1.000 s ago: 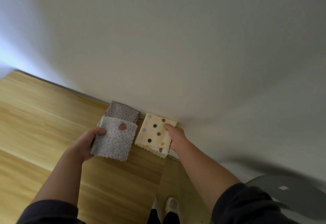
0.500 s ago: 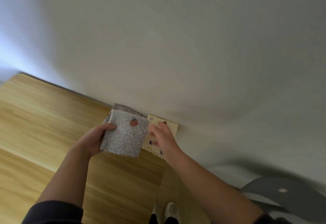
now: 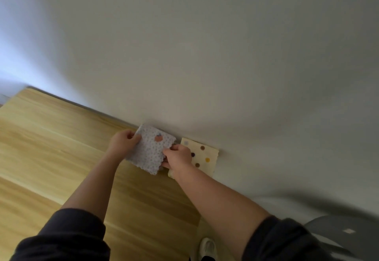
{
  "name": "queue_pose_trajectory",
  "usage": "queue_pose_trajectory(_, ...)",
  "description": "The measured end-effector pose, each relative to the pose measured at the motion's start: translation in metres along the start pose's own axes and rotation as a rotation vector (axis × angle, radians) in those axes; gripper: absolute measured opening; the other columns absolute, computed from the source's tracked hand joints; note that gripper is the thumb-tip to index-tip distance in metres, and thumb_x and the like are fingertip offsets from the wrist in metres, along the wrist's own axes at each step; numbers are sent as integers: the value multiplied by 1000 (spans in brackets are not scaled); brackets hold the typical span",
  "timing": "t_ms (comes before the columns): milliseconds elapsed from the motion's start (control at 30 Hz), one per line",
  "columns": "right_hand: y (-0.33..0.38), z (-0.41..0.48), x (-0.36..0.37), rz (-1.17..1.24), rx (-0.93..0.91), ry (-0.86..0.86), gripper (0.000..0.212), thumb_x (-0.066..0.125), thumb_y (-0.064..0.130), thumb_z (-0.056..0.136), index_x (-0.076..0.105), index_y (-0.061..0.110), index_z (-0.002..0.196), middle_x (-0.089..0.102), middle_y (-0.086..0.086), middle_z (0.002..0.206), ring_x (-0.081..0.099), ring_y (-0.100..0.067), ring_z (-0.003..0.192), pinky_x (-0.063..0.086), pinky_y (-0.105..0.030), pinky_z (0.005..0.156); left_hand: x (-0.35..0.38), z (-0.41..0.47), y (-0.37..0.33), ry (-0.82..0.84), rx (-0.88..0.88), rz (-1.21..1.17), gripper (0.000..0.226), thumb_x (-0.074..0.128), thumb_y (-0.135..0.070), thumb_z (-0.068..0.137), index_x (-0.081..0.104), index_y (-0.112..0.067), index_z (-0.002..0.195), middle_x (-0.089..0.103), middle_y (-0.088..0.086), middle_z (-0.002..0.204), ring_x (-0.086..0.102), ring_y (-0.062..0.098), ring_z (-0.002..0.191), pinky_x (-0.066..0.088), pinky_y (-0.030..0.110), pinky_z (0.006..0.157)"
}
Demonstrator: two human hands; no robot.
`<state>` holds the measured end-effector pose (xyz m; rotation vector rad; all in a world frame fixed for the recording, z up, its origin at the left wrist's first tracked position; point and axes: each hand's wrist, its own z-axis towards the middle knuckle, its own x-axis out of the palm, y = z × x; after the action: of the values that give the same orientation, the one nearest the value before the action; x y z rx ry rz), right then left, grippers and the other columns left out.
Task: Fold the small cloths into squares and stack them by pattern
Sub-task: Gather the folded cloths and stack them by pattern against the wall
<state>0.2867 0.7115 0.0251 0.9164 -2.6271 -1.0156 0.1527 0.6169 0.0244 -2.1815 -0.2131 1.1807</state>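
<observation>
grips with the left hand (image 3: 123, 142) the left edge of a small folded square of pale cloth with a fine floral print and one orange motif (image 3: 152, 152). pinches its right edge with the right hand (image 3: 179, 156), thumb on top and fingers curled under. holds this floral square between the two hands, one hand on each side, low over the far edge of the light wooden table (image 3: 51, 147), close to the plain grey-white wall (image 3: 205, 55). cannot tell whether it already rests on something, nor what lies beneath it.

leaves a folded cream cloth with coloured polka dots (image 3: 203, 155) lying just beside it on the right, against the wall and partly covered by the right hand.

looks far along: shows two patterns folded to squares and set in separate places, with no unfolded cloth in view. seems to leave only laying the floral square down on its spot, edges lined up, and letting go.

shows lower down dark sleeves, a pale shoe (image 3: 207, 248) and a grey rounded object (image 3: 338, 238).
</observation>
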Motion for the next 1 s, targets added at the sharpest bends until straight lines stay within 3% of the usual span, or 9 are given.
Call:
queue_pose_trajectory(167,9,27,17,-187,-14,-68,7,61,8,89,65,7,95,68,-12,102,68,-26,89,60,-40,76,8,23,-1,-84,-18,96,27,50,-26,96,55,-10,75,54,4,70,51,26,72,35,32,62)
queue_pose_trajectory(267,10,39,25,-258,-8,-98,20,62,8,88,66,4,107,68,-13,105,67,-27,92,60,-41,77,13,30,1,-111,-37,95,26,49,-22,96,56,-9,75,53,4,70,52,28,75,33,31,63)
queue_pose_trajectory(400,11,50,29,-386,-5,-143,23,62,11,90,63,2,112,66,-14,110,66,-29,96,59,-40,80,23,38,7,-128,-66,47,19,53,-19,93,63,-4,100,61,11,92,55,29,87,39,33,71)
queue_pose_trajectory(533,20,42,30,-466,-49,-169,33,56,9,92,52,2,124,61,-14,120,63,-28,106,55,-37,87,29,41,8,-109,-117,-45,35,52,-19,94,50,-4,126,59,17,122,55,35,110,45,41,88)
queue_pose_trajectory(600,23,30,28,-538,-156,-159,40,54,10,93,45,4,131,54,-14,128,58,-29,113,52,-39,92,28,34,6,-171,-18,32,41,50,-19,95,45,-5,134,54,19,129,53,38,114,45,46,92)
queue_pose_trajectory(700,18,5,13,-721,-445,-126,40,49,14,96,43,7,135,45,-8,135,50,-24,121,46,-33,99,30,15,12,-335,303,282,38,45,-15,94,52,-4,129,54,17,130,52,38,117,44,50,93)
queue_pose_trajectory(800,2,-7,-13,-997,-796,-132,45,47,12,97,41,9,142,40,-4,145,37,-19,134,33,-30,111,37,3,15,-299,546,416,48,33,-26,91,56,-6,127,55,14,134,50,33,126,43,48,99)
queue_pose_trajectory(933,-35,5,-43,-1324,-916,-284,46,64,21,88,56,16,133,50,-2,143,45,-24,133,40,-44,106,57,-5,13,-148,585,593,56,25,-43,95,51,-14,136,46,14,144,37,34,137,28,54,111)
queue_pose_trajectory(1000,-47,13,-50,-1416,-869,-263,42,49,30,96,54,20,135,46,0,147,41,-28,136,35,-50,108,69,-7,18,-95,523,649,60,23,-50,95,45,-19,142,37,15,150,30,37,140,21,60,111)
